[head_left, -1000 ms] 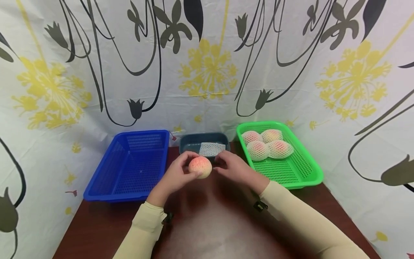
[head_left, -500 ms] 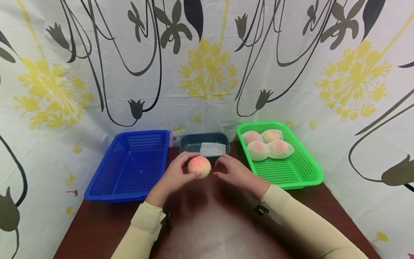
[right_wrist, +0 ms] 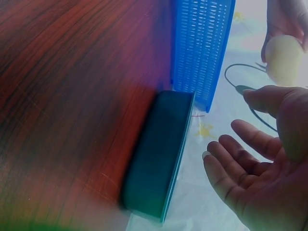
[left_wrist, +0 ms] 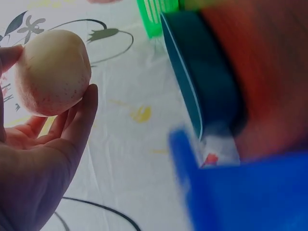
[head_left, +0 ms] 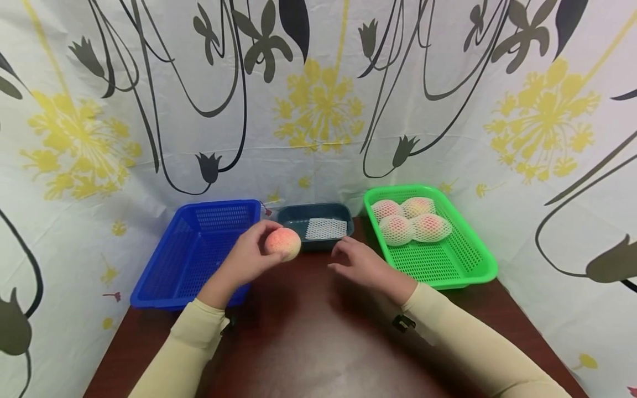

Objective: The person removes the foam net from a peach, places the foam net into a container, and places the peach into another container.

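My left hand (head_left: pixel 247 251) grips a bare peach (head_left: pixel 283 244), pink on top and pale yellow below, held up beside the blue basket's right edge. In the left wrist view the fingers and thumb wrap the sides of the peach (left_wrist: pixel 54 72). My right hand (head_left: pixel 362 262) hovers over the table between the small dark teal tray and the green basket, fingers relaxed and nothing held. In the right wrist view the palm of the right hand (right_wrist: pixel 260 163) faces up with loosely bent fingers, apart from the peach (right_wrist: pixel 284 60).
A blue basket (head_left: pixel 149 276) stands at the left. The teal tray (head_left: pixel 288 214) at the back holds white foam netting (head_left: pixel 325 229). At the right, a green basket (head_left: pixel 443 271) holds several net-wrapped peaches (head_left: pixel 431 228). A patterned cloth (head_left: pixel 318 177) backs the dark red table (head_left: pixel 308 342).
My left hand has carried the peach leftward, away from the right hand and toward the blue basket. The right hand has stayed nearly in place, its fingers a little looser.
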`<state>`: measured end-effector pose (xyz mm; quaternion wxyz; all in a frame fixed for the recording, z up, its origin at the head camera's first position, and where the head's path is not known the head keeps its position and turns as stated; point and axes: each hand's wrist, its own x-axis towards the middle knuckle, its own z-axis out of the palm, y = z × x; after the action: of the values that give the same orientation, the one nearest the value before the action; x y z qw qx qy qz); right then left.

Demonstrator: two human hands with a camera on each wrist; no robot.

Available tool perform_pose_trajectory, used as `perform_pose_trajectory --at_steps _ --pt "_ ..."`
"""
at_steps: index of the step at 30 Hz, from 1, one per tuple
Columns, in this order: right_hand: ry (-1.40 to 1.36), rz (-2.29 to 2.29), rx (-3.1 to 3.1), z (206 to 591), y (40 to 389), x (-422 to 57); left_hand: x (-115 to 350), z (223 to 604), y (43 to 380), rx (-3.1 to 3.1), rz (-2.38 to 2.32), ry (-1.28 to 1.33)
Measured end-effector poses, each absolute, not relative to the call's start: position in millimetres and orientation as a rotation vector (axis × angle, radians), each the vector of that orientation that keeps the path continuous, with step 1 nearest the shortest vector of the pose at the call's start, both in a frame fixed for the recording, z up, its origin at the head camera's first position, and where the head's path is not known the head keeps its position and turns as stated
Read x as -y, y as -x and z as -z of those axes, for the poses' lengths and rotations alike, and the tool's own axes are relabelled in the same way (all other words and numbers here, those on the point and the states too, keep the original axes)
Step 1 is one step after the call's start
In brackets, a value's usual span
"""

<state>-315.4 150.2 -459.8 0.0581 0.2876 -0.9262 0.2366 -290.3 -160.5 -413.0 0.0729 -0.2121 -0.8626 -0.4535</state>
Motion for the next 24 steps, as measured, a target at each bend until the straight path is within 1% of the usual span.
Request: perform_pose_trajectory --at_steps 8,24 --pt "-0.890 -0.750 2.801 458.5 312.8 -151.6 190.9 394.5 300.3 2.672 1.299 0.514" --pt "-0.898 -0.764 2.803 456.9 308.2 -154.5 257.7 382.7 347.8 2.758 1.094 0.420"
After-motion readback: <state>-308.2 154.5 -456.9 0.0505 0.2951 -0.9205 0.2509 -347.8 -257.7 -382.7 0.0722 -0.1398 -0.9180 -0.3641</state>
